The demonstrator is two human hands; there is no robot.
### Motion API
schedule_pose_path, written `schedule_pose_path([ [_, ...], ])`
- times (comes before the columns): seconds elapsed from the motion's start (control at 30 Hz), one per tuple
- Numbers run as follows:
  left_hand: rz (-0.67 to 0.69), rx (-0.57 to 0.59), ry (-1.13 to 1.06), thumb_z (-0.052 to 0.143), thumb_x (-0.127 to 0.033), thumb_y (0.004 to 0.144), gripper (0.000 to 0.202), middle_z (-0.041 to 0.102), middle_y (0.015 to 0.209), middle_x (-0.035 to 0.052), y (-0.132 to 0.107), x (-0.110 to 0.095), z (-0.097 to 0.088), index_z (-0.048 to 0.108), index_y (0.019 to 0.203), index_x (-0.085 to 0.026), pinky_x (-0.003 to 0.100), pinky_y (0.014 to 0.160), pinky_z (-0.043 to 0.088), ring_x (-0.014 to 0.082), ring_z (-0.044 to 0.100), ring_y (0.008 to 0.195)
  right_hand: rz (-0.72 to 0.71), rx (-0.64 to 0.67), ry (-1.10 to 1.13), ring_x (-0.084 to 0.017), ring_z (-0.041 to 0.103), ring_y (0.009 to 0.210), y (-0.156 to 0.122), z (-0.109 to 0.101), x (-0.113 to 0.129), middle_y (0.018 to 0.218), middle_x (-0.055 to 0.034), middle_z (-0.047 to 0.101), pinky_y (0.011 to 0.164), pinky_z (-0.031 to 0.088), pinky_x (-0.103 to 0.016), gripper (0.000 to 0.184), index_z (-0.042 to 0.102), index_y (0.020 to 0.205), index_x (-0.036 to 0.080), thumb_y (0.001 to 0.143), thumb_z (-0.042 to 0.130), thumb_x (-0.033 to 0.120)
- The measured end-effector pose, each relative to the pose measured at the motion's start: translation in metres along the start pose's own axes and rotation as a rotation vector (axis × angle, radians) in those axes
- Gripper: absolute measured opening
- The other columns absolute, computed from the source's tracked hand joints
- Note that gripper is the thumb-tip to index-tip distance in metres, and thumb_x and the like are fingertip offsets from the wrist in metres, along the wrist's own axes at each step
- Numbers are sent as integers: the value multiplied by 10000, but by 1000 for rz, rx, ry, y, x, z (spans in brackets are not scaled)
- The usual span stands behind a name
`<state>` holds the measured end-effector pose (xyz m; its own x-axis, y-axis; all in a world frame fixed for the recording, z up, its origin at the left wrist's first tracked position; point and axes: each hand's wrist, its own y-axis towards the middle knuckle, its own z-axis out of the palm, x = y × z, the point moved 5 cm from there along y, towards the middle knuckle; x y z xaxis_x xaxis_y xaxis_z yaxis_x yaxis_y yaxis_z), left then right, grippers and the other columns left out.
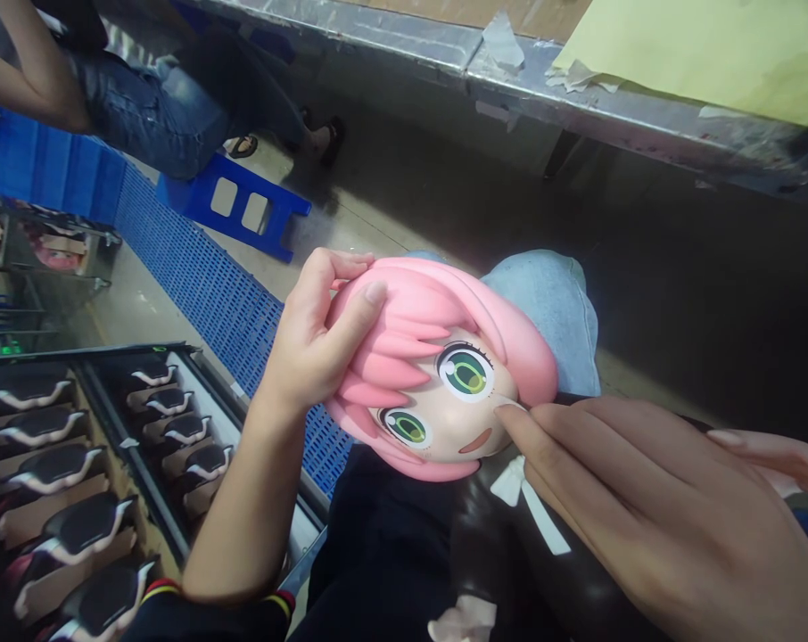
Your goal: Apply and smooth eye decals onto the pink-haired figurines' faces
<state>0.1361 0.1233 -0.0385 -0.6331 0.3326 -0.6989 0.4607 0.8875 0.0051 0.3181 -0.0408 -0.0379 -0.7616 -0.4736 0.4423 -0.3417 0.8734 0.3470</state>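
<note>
A large figure with a pink-haired head [410, 312], green eyes and a black body [484, 526] lies across my lap. Around the top of its head my left hand [324, 334] is closed, the thumb pressing on the pink fringe. My right hand [658, 499] reaches in from the lower right, its fingers together and the fingertips touching the cheek beside the mouth. Its thumb is hidden, and a thin pale sliver at the fingertips is too small to name. A white ribbon [507, 481] hangs at the figure's neck, and a pale figure hand [464, 620] shows below.
Several black and white figure parts [62, 464] stand between cardboard dividers in a crate at left. A metal-edged bench [404, 45] with yellow paper [712, 53] runs along the top. A person in jeans [150, 116] sits beyond, near a blue stool [243, 209] and blue plastic grating [196, 259].
</note>
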Motion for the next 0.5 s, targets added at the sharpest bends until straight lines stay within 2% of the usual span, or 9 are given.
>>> schedule_pose_path([
  [0.2, -4, 2, 6, 591, -467, 955, 253, 684, 1196, 65, 0, -1, 0, 603, 1033, -226, 409, 1028, 492, 261, 624, 1183, 24, -42, -18, -268, 636, 860, -1, -3, -2, 832, -130, 655, 790, 495, -433, 290, 663, 1133, -25, 1013, 416, 68],
  [0.37, -6, 4, 20, 584, -481, 956, 262, 682, 1191, 59, 0, -1, 0, 598, 1029, -230, 405, 1036, 491, 257, 623, 1180, -2, -3, 22, -251, 631, 834, -4, -2, 0, 837, -122, 652, 791, 491, -424, 232, 674, 1088, -8, 996, 474, 66],
  [0.5, -3, -3, 9, 584, -483, 958, 262, 679, 1194, 62, 0, -1, 0, 592, 1022, -229, 412, 1033, 495, 262, 623, 1184, 37, -15, -7, -269, 625, 855, -6, -1, -1, 862, -142, 648, 774, 486, -428, 309, 688, 1068, -3, 1030, 411, 127],
])
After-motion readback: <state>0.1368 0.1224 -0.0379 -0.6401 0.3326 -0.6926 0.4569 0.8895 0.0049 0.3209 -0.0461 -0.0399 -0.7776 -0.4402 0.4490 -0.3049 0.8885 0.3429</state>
